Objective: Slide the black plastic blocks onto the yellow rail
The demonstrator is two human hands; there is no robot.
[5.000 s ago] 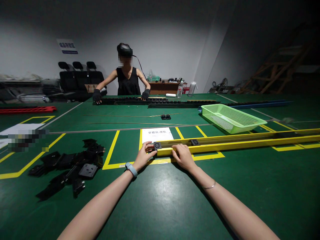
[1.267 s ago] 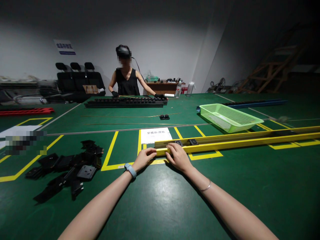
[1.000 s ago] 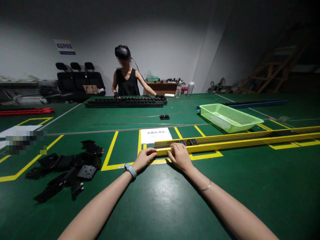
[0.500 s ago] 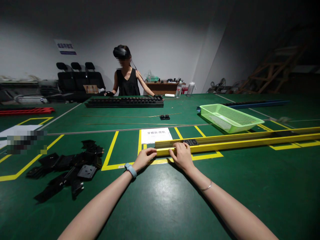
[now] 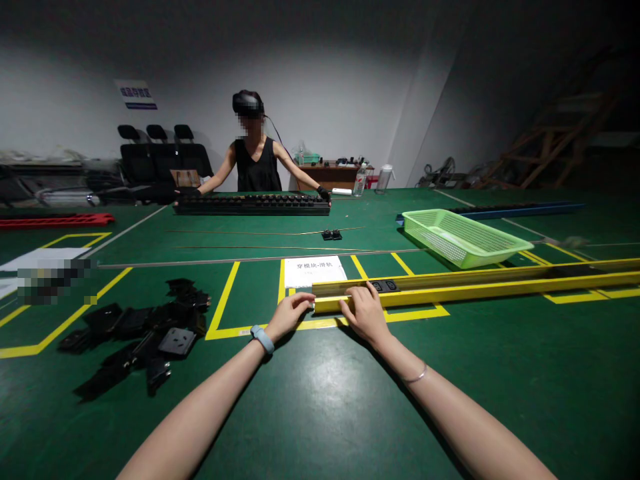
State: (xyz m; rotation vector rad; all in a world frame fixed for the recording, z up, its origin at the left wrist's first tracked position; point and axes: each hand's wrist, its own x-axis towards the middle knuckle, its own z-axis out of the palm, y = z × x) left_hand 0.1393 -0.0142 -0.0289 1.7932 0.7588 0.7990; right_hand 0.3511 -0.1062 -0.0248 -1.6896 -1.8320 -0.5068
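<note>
Crops the yellow rail [image 5: 480, 289] at 3 o'clock, red rail [image 5: 57, 221] at 9, left forearm [image 5: 210, 400] at 7, right forearm [image 5: 465, 407] at 5. Partly hides black modules [image 5: 389, 286] behind the right hand [image 5: 369, 313] toward 4 o'clock. Leaves fine print [image 5: 309, 273] on the white sheet [image 5: 333, 277] at 6 o'clock too small to read; blurs the wooden frame [image 5: 545, 150] toward 2 o'clock

One head-worn camera looks forward and down over the nearby hands [image 5: 287, 320] [image 5: 368, 316], across the table [image 5: 330, 413] to the wall [image 5: 340, 93].
</note>
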